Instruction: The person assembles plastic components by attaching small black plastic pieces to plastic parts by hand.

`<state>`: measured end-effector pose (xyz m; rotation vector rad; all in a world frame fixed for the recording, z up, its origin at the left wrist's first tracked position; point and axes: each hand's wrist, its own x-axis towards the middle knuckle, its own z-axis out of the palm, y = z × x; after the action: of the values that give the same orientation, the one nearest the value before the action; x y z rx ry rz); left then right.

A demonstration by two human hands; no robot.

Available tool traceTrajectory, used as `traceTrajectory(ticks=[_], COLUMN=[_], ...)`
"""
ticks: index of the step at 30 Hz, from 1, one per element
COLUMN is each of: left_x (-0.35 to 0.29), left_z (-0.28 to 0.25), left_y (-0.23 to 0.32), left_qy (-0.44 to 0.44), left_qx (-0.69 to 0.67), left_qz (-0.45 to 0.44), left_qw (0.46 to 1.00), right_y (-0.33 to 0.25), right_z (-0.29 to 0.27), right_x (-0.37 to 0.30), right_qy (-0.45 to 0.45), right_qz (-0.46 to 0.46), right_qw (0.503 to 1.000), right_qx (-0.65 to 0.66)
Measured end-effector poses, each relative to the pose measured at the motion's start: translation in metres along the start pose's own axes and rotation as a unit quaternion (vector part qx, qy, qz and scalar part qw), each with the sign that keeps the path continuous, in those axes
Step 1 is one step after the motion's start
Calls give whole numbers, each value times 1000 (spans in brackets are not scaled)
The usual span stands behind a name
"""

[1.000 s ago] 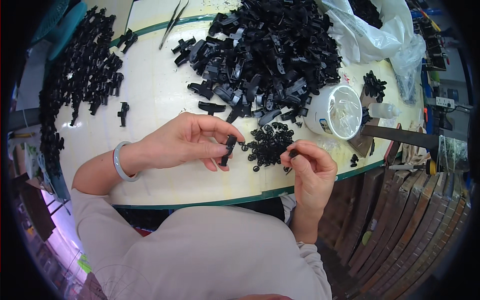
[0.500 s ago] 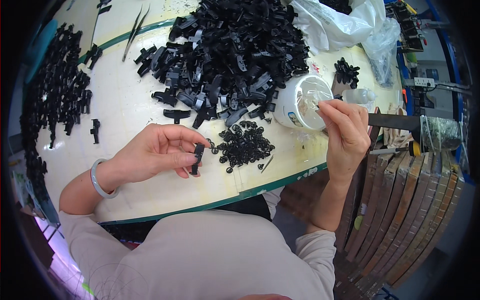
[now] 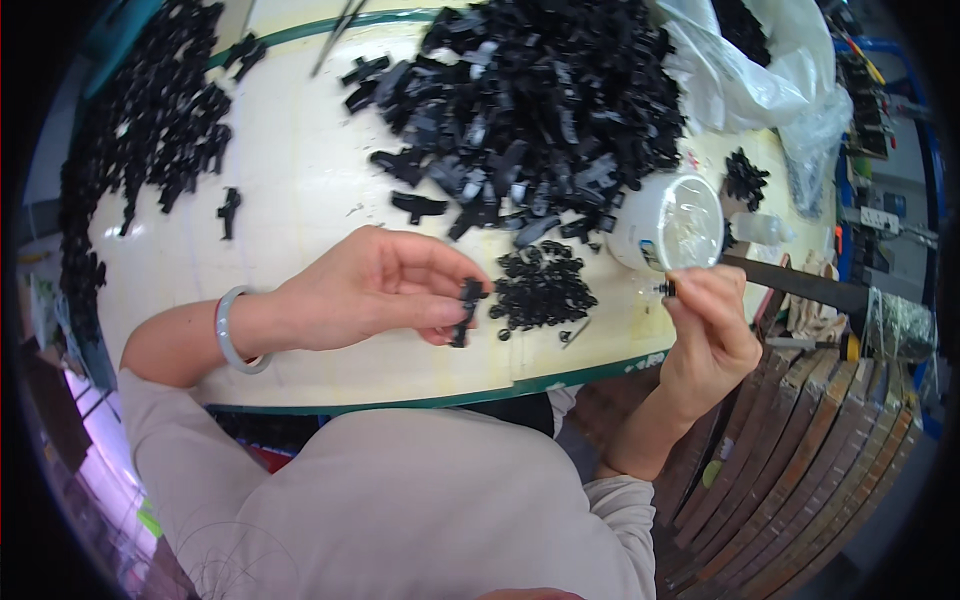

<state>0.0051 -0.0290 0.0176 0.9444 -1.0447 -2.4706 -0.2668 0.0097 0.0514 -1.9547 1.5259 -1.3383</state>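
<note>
Between the thumb and fingers of my left hand [image 3: 370, 290], a black plastic part [image 3: 465, 314] is held upright over the table. A pinch of my right hand [image 3: 712, 325] grips a small black piece [image 3: 666, 289] at the fingertips, just below the white tub [image 3: 632, 225] with its clear film. Small round black pieces [image 3: 543, 287] lie in a heap between my hands. Beyond them rises a large pile of black plastic parts [image 3: 560, 110], with a loose one [image 3: 418, 206] at its near edge.
Rows of black parts [image 3: 160, 110] cover the table's left side, and tweezers [image 3: 337, 38] lie at the far edge. A thin metal pin [image 3: 576, 333] is by the small heap. White plastic bags [image 3: 750, 80], a small bottle [image 3: 762, 229] and stacked brown boards [image 3: 800, 440] are to the right.
My right hand has come down from the tub's rim, and the small black piece now shows plainly in its pinch. My left hand still holds its part. The whole view has shifted.
</note>
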Motion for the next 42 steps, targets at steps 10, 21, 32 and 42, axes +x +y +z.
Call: traceTrajectory(ticks=[10,21,32,42], left_x=[8,2,9,7], left_z=[1,-7,-3,-6], left_y=[-12,-13,-15,-14], left_qy=[-50,-25,-14,-19], left_qx=[-58,-39,-34,-40], left_qz=[28,-4,2,-2], left_qw=[997,999,999,999], right_y=[-16,9,16,4], right_z=[60,-13,-16,-6], right_x=[-25,21,29,7], right_qy=[-23,17,-83,20], right_qz=[36,-79,-92,-3], right_qw=[989,953,943,999], right_qx=[143,-294,-309,-41])
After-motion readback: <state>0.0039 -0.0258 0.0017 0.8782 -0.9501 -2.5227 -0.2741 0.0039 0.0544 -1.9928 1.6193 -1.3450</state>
